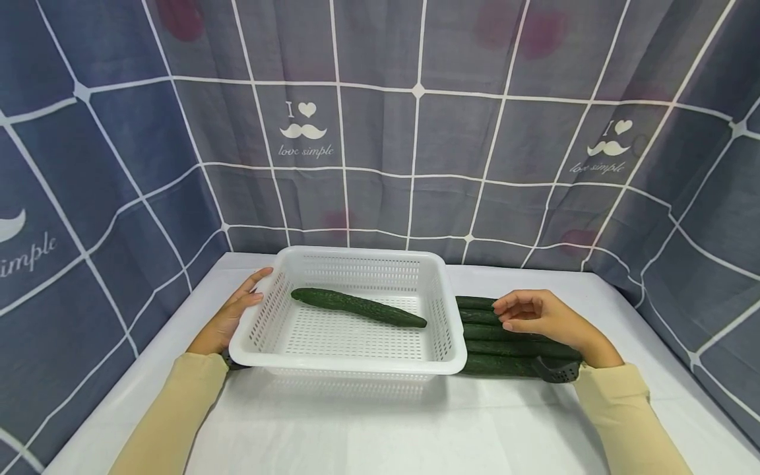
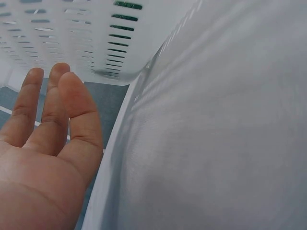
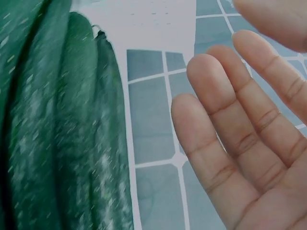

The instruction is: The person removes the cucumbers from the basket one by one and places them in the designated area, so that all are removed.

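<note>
A white perforated plastic basket (image 1: 350,362) stands left of centre in the head view, with a single cucumber (image 1: 359,308) lying slantwise in it. My left hand (image 1: 228,318) is at the basket's left side, fingers extended along the wall near the rim. In the left wrist view those fingers (image 2: 80,98) reach to the slotted wall and are not curled round it. To the right of the basket, several cucumbers (image 1: 499,348) lie side by side. Above their far part hovers my right hand (image 1: 549,320), fingers loosely bent, holding nothing; the right wrist view shows a gap between fingertips and cucumbers.
White cloth covers the table (image 1: 332,422). A grey-blue checked curtain (image 1: 380,132) closes off the back and both sides. The basket hides the left ends of the cucumber row. A dark strap (image 1: 557,371) sits at the right wrist.
</note>
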`<state>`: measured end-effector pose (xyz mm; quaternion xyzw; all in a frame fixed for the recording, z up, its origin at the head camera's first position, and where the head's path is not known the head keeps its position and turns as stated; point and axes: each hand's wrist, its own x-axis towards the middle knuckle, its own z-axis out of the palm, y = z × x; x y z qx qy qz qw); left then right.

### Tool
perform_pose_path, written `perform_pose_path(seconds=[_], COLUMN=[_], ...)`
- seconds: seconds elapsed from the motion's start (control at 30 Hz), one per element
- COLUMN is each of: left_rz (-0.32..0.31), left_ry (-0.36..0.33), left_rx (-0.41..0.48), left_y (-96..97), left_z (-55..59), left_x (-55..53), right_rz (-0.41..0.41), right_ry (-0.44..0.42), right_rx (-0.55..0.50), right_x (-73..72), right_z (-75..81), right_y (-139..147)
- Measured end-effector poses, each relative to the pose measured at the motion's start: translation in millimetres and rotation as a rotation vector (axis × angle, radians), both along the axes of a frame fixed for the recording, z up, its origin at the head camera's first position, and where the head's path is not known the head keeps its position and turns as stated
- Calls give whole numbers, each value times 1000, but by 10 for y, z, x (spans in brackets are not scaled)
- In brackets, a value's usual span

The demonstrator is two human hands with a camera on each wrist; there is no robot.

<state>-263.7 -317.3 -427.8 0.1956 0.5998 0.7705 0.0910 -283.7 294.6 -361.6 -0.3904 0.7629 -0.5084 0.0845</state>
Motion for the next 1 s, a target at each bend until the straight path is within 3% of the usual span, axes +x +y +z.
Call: perform_pose_path(seconds=[0.2,0.53,1.0], left_rz=[23,6,3], left_ry=[-16,-9,-8], left_rx=[-27,-8,11], left_y=[24,26,6], left_z=[14,8,1], left_x=[2,-3,-9], right_rz=[2,26,-17], right_ry=[3,-24,-40], right_rx=[-4,-14,41], right_x=[-44,-113,-221], right_z=[86,201,325], right_y=[-99,-249,-491])
